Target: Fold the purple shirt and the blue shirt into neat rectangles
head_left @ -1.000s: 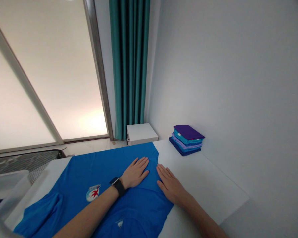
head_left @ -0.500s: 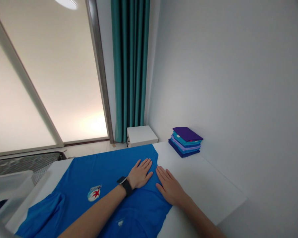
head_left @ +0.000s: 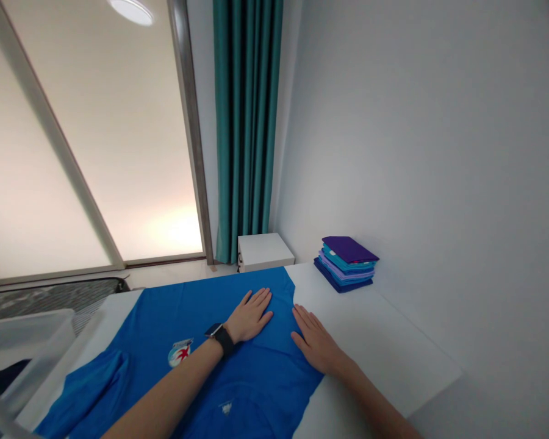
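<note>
A blue T-shirt lies spread over the white table, with a round red-and-white badge on its chest and a small white print near its neckline. My left hand, with a black watch at the wrist, presses flat on the cloth, fingers outstretched. Along the shirt's right edge rests my right hand, its fingers straight and the palm down, partly on the cloth and partly over the table. Neither hand grips anything. One sleeve at the lower left is bunched in folds.
A stack of folded clothes, purple on top, sits at the table's back right near the wall. Beyond the table stands a white cabinet beside a green curtain. A translucent plastic bin with dark cloth inside is at the left.
My left hand has slid a little to the left across the shirt, away from my right hand. The right hand stays at the shirt's edge. The whole view has shifted slightly.
</note>
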Tool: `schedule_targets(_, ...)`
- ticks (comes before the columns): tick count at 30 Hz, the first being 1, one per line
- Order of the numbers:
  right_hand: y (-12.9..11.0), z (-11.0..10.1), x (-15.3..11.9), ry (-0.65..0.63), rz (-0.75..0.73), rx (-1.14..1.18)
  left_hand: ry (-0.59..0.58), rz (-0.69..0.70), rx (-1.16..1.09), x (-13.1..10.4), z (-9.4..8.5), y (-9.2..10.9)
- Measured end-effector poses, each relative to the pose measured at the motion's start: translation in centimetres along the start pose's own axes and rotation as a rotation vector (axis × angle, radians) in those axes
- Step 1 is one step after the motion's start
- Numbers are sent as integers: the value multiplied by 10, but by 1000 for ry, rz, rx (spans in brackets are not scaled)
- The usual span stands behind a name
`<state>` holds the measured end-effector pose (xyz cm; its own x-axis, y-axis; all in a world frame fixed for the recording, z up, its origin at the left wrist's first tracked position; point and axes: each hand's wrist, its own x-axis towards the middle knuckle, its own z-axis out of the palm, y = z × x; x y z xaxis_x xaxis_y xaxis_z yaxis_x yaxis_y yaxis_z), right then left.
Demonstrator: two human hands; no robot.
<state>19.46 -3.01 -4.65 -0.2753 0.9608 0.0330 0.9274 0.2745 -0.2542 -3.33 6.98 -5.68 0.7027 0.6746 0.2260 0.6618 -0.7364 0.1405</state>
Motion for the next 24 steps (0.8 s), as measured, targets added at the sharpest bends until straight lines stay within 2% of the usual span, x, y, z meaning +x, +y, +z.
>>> schedule_targets(3, -9, -1, 19, 60, 57, -14, -24, 11, 2, -8, -5, 7)
schedule_targets(6, -23, 3, 40, 139, 50, -72, -17, 43, 7, -19, -7, 12)
schedule_targets(8, -31, 8, 49, 147, 40, -89, -14, 50, 9, -26, -7, 12)
schedule_targets(13, -36, 19, 54, 107, 50, -100, -49, 37, -9, -37, -11, 13)
schedule_targets(18, -35, 15, 52, 45, 77, -110, -43, 11, -7, -39, -15, 16)
schedule_targets(21, -38, 10, 53, -4, 110, -104, -42, -17, -11, -50, -19, 8)
schedule_targets(24, -49, 6, 56, -24, 136, -105, -40, -62, -14, -70, -27, -8)
